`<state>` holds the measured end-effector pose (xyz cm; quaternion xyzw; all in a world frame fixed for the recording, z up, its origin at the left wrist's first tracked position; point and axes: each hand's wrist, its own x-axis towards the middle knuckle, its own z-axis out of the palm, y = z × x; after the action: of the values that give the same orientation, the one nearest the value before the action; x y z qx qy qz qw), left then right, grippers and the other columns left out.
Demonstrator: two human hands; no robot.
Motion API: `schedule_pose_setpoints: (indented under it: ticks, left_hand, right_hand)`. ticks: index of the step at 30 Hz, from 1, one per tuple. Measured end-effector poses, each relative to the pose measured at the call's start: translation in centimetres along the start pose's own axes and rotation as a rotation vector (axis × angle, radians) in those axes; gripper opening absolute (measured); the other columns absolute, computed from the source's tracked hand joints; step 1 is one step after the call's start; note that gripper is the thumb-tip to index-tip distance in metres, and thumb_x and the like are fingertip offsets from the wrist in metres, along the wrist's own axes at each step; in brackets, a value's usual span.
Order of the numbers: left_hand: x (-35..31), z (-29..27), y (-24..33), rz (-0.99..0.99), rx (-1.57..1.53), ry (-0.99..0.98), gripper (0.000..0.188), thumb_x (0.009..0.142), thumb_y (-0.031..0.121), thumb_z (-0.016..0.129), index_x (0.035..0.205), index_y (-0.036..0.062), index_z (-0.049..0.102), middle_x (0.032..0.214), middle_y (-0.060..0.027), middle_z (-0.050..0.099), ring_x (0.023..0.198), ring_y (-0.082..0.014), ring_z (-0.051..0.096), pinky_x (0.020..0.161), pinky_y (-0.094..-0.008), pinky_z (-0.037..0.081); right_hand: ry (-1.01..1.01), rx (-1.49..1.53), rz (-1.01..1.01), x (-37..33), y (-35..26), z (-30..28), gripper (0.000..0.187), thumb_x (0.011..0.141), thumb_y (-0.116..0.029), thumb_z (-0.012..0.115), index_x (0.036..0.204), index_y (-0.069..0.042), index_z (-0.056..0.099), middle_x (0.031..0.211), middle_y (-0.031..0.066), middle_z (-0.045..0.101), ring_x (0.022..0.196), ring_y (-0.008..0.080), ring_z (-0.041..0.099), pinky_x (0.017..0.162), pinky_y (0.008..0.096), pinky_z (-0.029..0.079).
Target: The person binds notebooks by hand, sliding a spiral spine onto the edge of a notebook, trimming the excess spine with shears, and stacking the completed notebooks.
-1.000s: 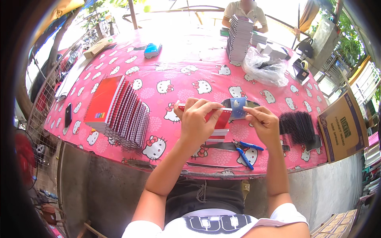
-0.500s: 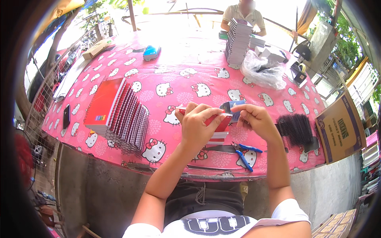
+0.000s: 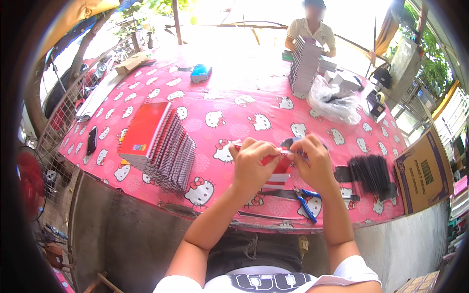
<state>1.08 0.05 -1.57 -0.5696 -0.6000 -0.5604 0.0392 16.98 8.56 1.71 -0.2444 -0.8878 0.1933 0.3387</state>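
We clamp the left hand [image 3: 255,163] on a red notebook [image 3: 279,168] over the near worktop [image 3: 229,95]; the right hand [image 3: 313,158] meets its right end, grip unclear. Left: notebook stack [image 3: 148,129], multicoloured label [image 3: 139,147]. Right: carton [image 3: 424,180], dark lettering.

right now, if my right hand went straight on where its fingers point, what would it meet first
Most likely the red notebook, then the left hand holding it; whether the right hand already touches it is unclear.
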Motion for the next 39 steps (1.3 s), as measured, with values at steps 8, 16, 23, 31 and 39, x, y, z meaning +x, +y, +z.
schedule_pose_setpoints:
  ticks: [8,16,23,31,39]
  left_hand:
    - [0.0,-0.6,0.6,-0.016,0.017,-0.014,0.013,0.069,0.013,0.081,0.077,0.0108,0.071,0.082,0.0026,0.071,0.082,-0.0146,0.057,0.082,-0.0287,0.04]
    - [-0.8,-0.9,0.3,-0.03,0.094,-0.019,0.011,0.07,0.015,0.08,0.078,0.0138,0.072,0.083,0.0046,0.071,0.081,-0.0126,0.056,0.089,-0.0343,0.03]
    - [0.5,-1.3,0.1,-0.045,-0.08,-0.075,0.015,0.069,0.022,0.081,0.08,0.0192,0.071,0.077,0.0075,0.068,0.082,-0.0133,0.058,0.089,-0.0391,0.027]
    - [0.7,-1.0,-0.2,0.026,0.109,-0.121,0.036,0.066,0.026,0.084,0.097,0.0136,0.07,0.087,0.0014,0.069,0.092,-0.017,0.06,0.092,-0.0388,0.033]
    - [1.0,-1.2,0.2,-0.048,0.066,-0.164,0.035,0.065,0.027,0.085,0.093,0.0122,0.07,0.086,0.0009,0.068,0.094,-0.0176,0.06,0.091,-0.0397,0.036]
  right_hand:
    - [0.078,0.027,0.03,0.1,-1.4,0.6,0.015,0.074,-0.004,0.073,0.083,0.0,0.061,0.079,0.012,0.059,0.074,0.0286,0.062,0.061,0.0364,0.048]
    - [0.098,-0.083,0.029,0.0,-2.4,1.2,0.006,0.076,-0.002,0.069,0.08,0.0,0.065,0.077,0.0115,0.06,0.071,0.0245,0.063,0.063,0.036,0.049]
    - [-0.227,-0.279,0.124,0.2,9.8,-2.4,0.035,0.078,-0.023,0.072,0.104,-0.001,0.062,0.093,0.016,0.066,0.087,0.0345,0.064,0.078,0.0409,0.05]
    - [-0.015,-0.234,0.263,0.8,12.1,-0.8,0.051,0.07,-0.024,0.074,0.111,-0.002,0.052,0.094,0.0205,0.066,0.095,0.0341,0.064,0.081,0.043,0.051]
    - [-0.141,0.576,0.27,3.2,8.7,-3.7,0.047,0.067,0.004,0.072,0.111,-0.003,0.061,0.095,0.0058,0.068,0.085,0.0119,0.062,0.073,0.0291,0.052]
